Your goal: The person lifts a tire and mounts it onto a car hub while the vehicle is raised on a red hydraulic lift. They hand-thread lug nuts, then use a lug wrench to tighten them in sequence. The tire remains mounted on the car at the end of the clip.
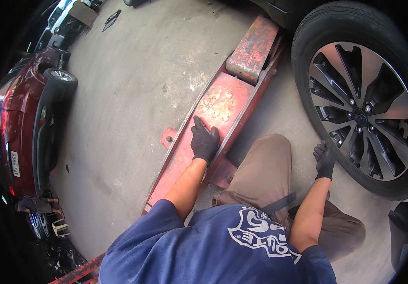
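Note:
My left hand [204,143], in a black glove, rests on the worn red top of a long floor jack [232,92]. Its index finger is stretched forward and the hand lies open on the metal. Close to the wheel's near-left edge, my right hand [324,160], also gloved in black, is curled into a fist. What it holds, if anything, is hidden by the fingers. The wheel [359,117] stands upright on the right, with a black tyre and a two-tone, multi-spoke rim. The far end of the jack reaches under the dark vehicle [279,8].
My bent knee [265,161] in brown trousers lies between jack and wheel. A side bracket [168,137] juts left from the jack. Grey concrete floor [128,94] stretches left to a parked dark-red car [29,118]. Another person [38,205] and a light chair [60,227] are at lower left.

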### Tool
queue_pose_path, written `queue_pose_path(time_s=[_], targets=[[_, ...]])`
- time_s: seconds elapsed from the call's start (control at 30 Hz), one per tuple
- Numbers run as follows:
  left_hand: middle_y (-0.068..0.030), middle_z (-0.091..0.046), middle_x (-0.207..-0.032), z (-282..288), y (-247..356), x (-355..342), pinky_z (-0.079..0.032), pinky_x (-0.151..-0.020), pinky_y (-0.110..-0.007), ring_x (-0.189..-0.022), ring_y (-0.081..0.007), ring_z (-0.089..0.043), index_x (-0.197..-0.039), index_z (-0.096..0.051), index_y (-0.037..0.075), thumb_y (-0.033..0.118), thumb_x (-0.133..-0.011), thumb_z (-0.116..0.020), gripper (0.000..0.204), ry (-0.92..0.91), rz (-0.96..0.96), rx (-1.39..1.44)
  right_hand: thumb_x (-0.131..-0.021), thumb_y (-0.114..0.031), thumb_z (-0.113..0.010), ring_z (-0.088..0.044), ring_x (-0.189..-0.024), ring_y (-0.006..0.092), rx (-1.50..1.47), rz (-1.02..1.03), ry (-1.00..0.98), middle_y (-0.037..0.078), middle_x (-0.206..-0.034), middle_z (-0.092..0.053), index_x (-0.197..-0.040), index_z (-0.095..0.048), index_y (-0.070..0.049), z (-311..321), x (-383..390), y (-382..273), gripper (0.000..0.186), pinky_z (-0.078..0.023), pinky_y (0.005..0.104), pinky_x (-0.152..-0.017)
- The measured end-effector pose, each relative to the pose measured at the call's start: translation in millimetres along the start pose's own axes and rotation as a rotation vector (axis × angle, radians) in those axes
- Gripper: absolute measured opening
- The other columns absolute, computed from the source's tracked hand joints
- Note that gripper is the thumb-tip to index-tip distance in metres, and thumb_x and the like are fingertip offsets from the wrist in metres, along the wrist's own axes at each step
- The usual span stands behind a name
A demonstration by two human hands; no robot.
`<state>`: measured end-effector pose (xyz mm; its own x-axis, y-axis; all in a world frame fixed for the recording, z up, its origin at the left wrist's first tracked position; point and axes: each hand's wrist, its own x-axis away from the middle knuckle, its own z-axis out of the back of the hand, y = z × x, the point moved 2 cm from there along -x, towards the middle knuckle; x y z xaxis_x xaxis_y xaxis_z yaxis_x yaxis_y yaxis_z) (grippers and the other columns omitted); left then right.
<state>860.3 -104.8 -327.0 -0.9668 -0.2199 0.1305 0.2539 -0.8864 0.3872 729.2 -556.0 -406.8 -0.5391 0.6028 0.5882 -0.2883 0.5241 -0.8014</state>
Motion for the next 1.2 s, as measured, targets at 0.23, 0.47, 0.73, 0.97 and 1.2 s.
queue_pose_path(time_s=[0.23, 0.47, 0.73, 0.97, 1.2], targets=[[-0.0323, -0.052, -0.128, -16, -4, -2, -0.053, -0.086, -0.056, -0.1, -0.0499, -0.066, -0.157, -0.022, 0.002, 0.023, -0.088, -0.059, 0.081, 0.069, 0.105, 0.136, -0.1, -0.045, -0.059, -0.064, -0.066, 0.0185, 0.165, 0.072, -0.037, 0.006, -0.081, -0.063, -0.108, -0.062, -0.009, -29, 10, 22, 0.037, -0.052, 0.0333, -0.059], [-0.0269, -0.051, -0.138, 47, 48, -5, -0.051, -0.097, -0.044, -0.117, -0.0344, -0.063, -0.156, -0.023, -0.003, 0.011, -0.089, -0.054, 0.075, 0.103, -0.19, 0.737, -0.102, -0.037, -0.062, -0.062, -0.072, 0.0121, 0.258, 0.193, -0.427, 0.005, -0.09, -0.063, -0.119, -0.061, -0.007, -124, 94, -21, 0.034, -0.052, 0.0274, -0.066], [-0.0083, -0.053, -0.108, 101, 254, 43, -0.049, -0.072, -0.028, -0.083, -0.0106, -0.053, -0.15, -0.033, 0.0, 0.01, -0.096, -0.052, 0.058, -0.317, -0.536, 1.396, -0.11, -0.034, -0.049, -0.058, -0.126, 0.0269, 0.131, 1.035, -0.415, 0.02, -0.134, -0.059, -0.155, -0.034, 0.001, -193, 236, -98, 0.059, -0.045, 0.0381, -0.105], [-0.0021, -0.061, -0.113, -32, 320, 94, -0.052, -0.087, -0.029, -0.098, -0.0114, -0.06, -0.133, -0.052, 0.009, 0.03, -0.11, -0.052, 0.031, -1.061, -0.483, 1.423, -0.101, -0.02, -0.062, -0.055, -0.067, 0.0087, 0.069, 0.62, -0.104, 0.003, -0.084, -0.061, -0.143, -0.054, -0.005, -66, 175, -109, 0.045, -0.049, 0.0287, -0.063], [-0.003, -0.06, -0.111, -159, 358, 124, -0.051, -0.094, -0.029, -0.104, -0.0156, -0.061, -0.13, -0.055, 0.009, 0.033, -0.11, -0.05, 0.032, -1.294, -0.511, 1.259, -0.101, -0.035, -0.059, -0.072, -0.083, 0.035, 0.401, 0.88, 0.535, 0.018, -0.1, -0.072, -0.146, -0.05, -0.006, -35, 125, -75, 0.054, -0.054, 0.046, -0.073]])
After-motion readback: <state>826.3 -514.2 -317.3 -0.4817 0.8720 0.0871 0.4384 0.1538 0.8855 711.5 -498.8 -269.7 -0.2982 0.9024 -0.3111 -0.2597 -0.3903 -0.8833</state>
